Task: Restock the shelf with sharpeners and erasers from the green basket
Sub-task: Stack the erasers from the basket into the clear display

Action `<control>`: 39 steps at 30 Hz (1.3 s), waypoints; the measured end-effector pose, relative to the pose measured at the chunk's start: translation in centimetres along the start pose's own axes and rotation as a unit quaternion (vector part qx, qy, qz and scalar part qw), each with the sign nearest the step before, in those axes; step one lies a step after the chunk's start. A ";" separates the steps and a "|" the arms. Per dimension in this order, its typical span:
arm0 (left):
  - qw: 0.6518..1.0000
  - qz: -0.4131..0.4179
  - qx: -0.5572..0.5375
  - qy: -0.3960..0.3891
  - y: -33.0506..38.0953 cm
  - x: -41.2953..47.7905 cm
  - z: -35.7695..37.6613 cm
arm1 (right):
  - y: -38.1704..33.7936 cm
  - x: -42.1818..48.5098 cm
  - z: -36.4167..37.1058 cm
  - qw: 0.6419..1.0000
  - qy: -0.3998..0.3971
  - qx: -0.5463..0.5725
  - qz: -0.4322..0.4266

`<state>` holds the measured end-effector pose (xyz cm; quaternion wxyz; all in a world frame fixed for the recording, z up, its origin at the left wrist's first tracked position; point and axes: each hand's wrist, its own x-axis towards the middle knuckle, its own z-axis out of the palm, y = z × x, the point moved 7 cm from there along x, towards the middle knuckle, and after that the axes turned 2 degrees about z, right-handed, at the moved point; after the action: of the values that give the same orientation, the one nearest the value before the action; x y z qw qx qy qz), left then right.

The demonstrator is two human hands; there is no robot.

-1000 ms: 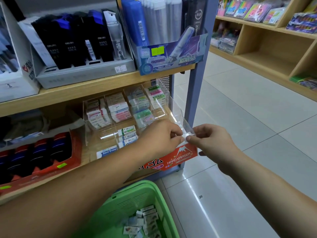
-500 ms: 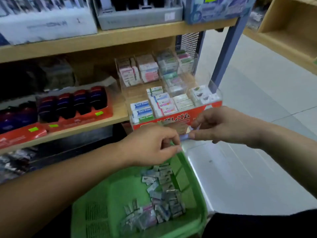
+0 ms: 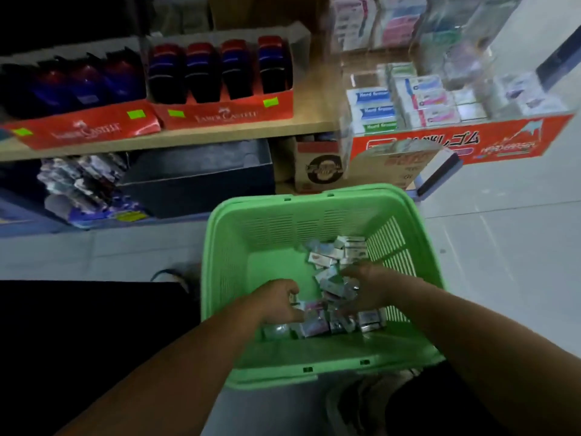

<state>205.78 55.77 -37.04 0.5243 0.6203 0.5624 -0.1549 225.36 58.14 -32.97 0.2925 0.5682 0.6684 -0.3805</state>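
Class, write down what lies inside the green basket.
Small wrapped packets lie piled in the green basket, toward its right wall; the left hand and right hand reach into them. Whatever lies beneath the hands is covered.

Right hand (image 3: pixel 367 287) fingertips hidden among packets (image 3: pixel 327 256); labels blurred. Eraser display (image 3: pixel 440 99) top cut off.

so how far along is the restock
Done: the front slots of the clear case on the shelf already hold rows of erasers. In hand: the left hand and right hand are both down in the basket among the packs; blur hides whether either has one gripped. Left: a good pile of packs lies in the basket, so plenty remains.
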 end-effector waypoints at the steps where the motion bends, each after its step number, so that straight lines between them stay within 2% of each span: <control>1: 1.000 -0.002 -0.022 0.004 -0.8 0.2 0.5 | 0.0 1.2 1.0 1.000 -0.005 0.004 0.010; 4: 0.999 0.005 -0.031 0.031 -2.2 1.0 1.5 | 0.2 4.2 4.8 0.999 -0.018 0.016 0.025; 6: 0.999 0.015 0.017 0.045 -2.1 1.7 2.0 | 0.9 5.3 6.4 0.999 -0.012 -0.010 0.051; 10: 0.995 0.010 0.088 0.053 -1.1 2.9 3.0 | 1.4 6.0 5.7 0.998 0.042 -0.039 0.029; 12: 0.993 0.001 0.099 0.060 -1.1 3.4 3.5 | 1.8 6.4 5.9 0.998 0.040 -0.037 0.027; 18: 0.997 -0.017 0.066 0.044 -1.2 4.1 3.5 | 2.8 7.0 6.1 0.999 0.053 0.005 0.011; 20: 0.999 -0.027 0.039 0.025 -1.7 4.0 4.2 | 3.2 7.1 6.4 0.999 0.035 0.016 0.006; 22: 0.999 -0.038 0.019 0.012 -2.2 3.6 5.3 | 3.6 7.1 6.7 1.000 0.024 0.008 0.001; 25: 0.999 -0.036 0.002 0.040 -1.9 3.4 5.8 | 4.1 6.8 7.1 1.000 0.008 -0.028 0.011; 28: 0.997 -0.043 -0.056 0.028 -1.5 3.3 6.6 | 4.0 6.5 6.8 0.999 0.017 -0.029 0.016; 33: 0.991 -0.053 -0.120 0.040 -1.5 3.3 7.0 | 4.2 6.4 6.7 0.997 0.005 0.073 0.032; 39: 0.990 -0.062 -0.121 0.049 -1.3 3.7 6.8 | 4.6 6.4 7.0 0.961 -0.014 0.276 0.023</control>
<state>208.57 51.92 -43.26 0.5569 0.5230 0.6393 -0.0875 228.42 55.96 -42.81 0.1426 0.6367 0.5197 -0.5515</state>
